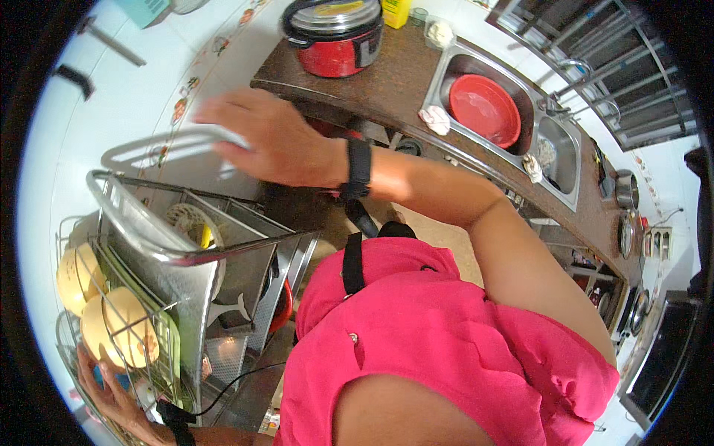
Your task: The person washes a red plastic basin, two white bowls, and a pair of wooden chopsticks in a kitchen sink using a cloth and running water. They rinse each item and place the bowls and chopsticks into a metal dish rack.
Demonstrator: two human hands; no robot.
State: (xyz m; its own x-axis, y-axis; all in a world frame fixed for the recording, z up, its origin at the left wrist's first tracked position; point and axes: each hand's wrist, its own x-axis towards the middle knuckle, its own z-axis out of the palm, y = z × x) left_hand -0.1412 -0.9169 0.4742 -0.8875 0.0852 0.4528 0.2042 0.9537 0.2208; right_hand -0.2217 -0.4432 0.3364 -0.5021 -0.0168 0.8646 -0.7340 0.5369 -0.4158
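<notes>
My right hand (273, 136) is raised above a metal dish rack (195, 253), in front of the tiled wall. It is blurred, its thumb stands apart from its fingers, and nothing shows in it. At the lower left, my left hand (111, 393) is at the rack's wire side, with spread fingers just below a yellow bowl (125, 329). Whether it grips the bowl or the wire cannot be made out. Another yellow bowl (78, 276) stands beside the first, with green plates (170, 345) next to them. A white basket (187, 217) sits inside the rack.
A red electric pressure cooker (340, 50) stands on the brown countertop (401, 61). Beyond it, a red basin (485, 111) sits in the steel sink (530, 100). A black cable (240, 376) runs by the rack. Metal pots (626, 187) stand at the far right.
</notes>
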